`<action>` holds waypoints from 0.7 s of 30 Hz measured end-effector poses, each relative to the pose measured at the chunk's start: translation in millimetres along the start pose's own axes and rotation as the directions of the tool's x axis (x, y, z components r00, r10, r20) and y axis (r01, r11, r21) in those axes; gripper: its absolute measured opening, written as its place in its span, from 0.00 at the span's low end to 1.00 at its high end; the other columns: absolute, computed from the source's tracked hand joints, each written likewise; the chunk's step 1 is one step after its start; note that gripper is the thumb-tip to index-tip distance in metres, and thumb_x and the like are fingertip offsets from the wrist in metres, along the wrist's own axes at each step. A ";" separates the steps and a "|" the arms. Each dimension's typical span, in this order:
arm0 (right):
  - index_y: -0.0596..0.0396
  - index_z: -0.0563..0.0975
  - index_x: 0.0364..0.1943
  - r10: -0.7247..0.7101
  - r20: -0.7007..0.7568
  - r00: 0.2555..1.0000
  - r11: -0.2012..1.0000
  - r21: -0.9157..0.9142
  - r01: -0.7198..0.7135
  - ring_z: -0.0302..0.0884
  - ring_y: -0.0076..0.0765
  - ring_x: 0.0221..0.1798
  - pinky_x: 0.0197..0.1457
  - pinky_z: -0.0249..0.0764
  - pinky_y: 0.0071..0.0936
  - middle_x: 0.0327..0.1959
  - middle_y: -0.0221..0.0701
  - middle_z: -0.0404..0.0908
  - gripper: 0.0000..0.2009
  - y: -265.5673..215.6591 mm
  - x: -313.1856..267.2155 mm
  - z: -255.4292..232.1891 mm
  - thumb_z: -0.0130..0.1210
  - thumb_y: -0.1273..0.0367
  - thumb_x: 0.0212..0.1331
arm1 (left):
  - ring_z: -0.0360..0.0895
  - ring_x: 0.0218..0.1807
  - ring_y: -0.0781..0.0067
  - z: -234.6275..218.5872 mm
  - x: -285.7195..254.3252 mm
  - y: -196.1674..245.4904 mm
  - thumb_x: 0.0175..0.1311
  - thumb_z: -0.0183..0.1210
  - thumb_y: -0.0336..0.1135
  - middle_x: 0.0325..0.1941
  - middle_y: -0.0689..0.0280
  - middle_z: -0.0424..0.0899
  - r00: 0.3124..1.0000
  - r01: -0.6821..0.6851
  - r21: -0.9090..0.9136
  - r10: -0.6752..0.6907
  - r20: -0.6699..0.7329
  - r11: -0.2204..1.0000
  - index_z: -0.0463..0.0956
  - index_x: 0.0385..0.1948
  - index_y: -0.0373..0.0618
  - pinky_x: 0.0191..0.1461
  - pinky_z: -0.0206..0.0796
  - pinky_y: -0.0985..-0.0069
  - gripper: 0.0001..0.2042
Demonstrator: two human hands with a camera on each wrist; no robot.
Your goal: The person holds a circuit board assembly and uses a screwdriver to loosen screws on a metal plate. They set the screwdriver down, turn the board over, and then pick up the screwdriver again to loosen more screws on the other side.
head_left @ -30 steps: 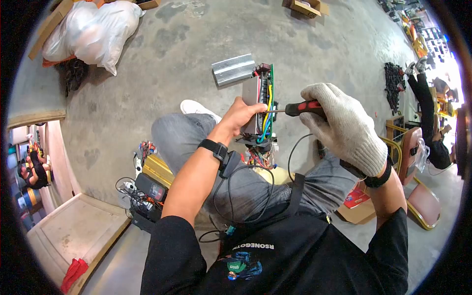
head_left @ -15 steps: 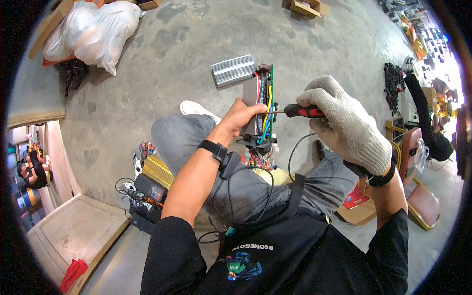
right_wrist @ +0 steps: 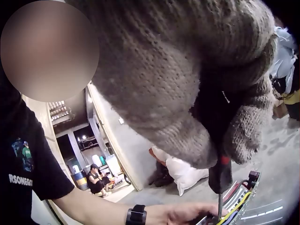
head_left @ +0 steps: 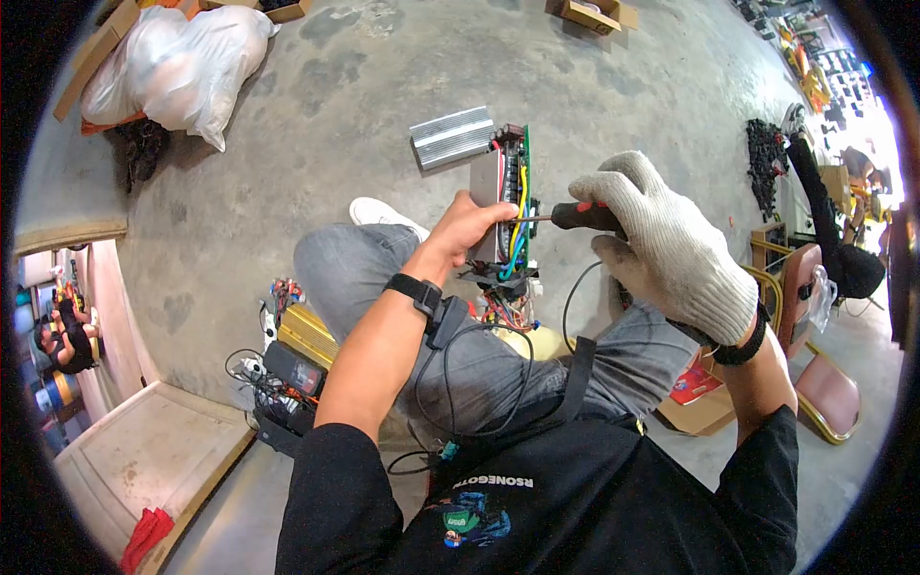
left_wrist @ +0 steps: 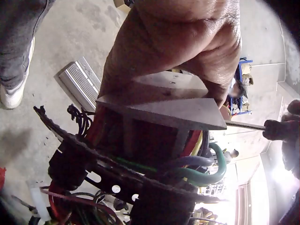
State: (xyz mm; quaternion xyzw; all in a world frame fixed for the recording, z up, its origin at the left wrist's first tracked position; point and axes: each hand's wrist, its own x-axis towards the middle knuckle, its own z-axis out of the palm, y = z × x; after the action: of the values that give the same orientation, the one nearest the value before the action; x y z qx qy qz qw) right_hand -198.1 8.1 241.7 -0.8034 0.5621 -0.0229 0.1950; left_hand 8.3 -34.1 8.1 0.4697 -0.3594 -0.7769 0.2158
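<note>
My bare left hand grips an opened electronics unit, thumb reaching across the side of its grey metal plate. A green circuit board and yellow, blue and green wires run along the unit, and loose wires hang at its near end. In a white knitted glove, my right hand holds a screwdriver by its black and red handle. The screwdriver's thin shaft points sideways into the unit beside the left thumb; its tip is hidden there.
A ribbed aluminium cover lies on the concrete floor beyond the unit. At the left of the legs sits a gold-coloured case with black devices and cables. A white bag stands at the far left, a chair at the right.
The gloved fingers have loosened and shifted round the screwdriver handle, which has turned slightly and stays against the unit. My left hand keeps its hold in the same place.
</note>
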 end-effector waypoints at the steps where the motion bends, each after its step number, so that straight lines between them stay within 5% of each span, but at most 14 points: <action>1: 0.42 0.74 0.55 -0.045 -0.011 0.999 0.999 0.021 0.045 0.84 0.52 0.51 0.50 0.75 0.50 0.53 0.34 0.77 0.19 0.8 -1.1 0.0 0.62 0.73 0.61 | 0.85 0.37 0.74 -0.5 -0.3 -0.2 0.62 0.68 0.43 0.40 0.63 0.88 1.000 0.001 0.000 -0.001 0.000 1.000 0.82 0.47 0.37 0.41 0.78 0.72 0.19; 11: 0.52 0.75 0.56 0.013 0.103 0.995 1.000 -0.029 -0.010 0.82 0.59 0.53 0.53 0.79 0.46 0.54 0.41 0.76 0.21 -4.8 0.8 -2.1 0.64 0.75 0.58 | 0.84 0.38 0.74 -1.5 -0.1 -1.7 0.62 0.68 0.43 0.41 0.63 0.87 1.000 0.007 0.014 -0.008 0.007 1.000 0.82 0.47 0.37 0.41 0.77 0.72 0.20; 13: 0.42 0.74 0.57 0.143 0.054 0.988 0.987 -0.083 -0.138 0.84 0.52 0.46 0.48 0.74 0.49 0.54 0.33 0.76 0.19 -2.7 -0.8 4.6 0.63 0.69 0.62 | 0.84 0.38 0.74 0.1 -1.6 -0.2 0.62 0.68 0.43 0.41 0.63 0.87 1.000 0.007 0.008 -0.007 0.006 1.000 0.81 0.47 0.36 0.41 0.77 0.72 0.20; 17: 0.43 0.73 0.57 0.024 -0.005 1.000 1.000 0.013 -0.024 0.84 0.52 0.46 0.48 0.75 0.48 0.54 0.34 0.76 0.19 -3.3 -4.3 -4.7 0.64 0.67 0.62 | 0.84 0.39 0.74 0.6 -5.8 6.3 0.62 0.68 0.43 0.41 0.63 0.87 1.000 0.020 0.013 -0.020 -0.009 1.000 0.81 0.47 0.36 0.41 0.77 0.72 0.19; 21: 0.51 0.74 0.58 -0.032 0.096 0.995 0.999 -0.032 0.035 0.83 0.59 0.52 0.53 0.81 0.46 0.57 0.43 0.75 0.22 -2.1 -3.3 -7.2 0.64 0.74 0.59 | 0.84 0.39 0.73 0.3 -2.1 2.7 0.62 0.68 0.43 0.40 0.63 0.87 0.999 0.032 -0.014 -0.032 0.017 0.999 0.81 0.47 0.36 0.41 0.77 0.72 0.19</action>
State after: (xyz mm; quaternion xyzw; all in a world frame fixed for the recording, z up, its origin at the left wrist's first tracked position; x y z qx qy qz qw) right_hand -199.3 9.7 249.6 -0.8161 0.5389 0.0219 0.2076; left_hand 9.1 -34.4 11.5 0.4672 -0.3479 -0.7869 0.2038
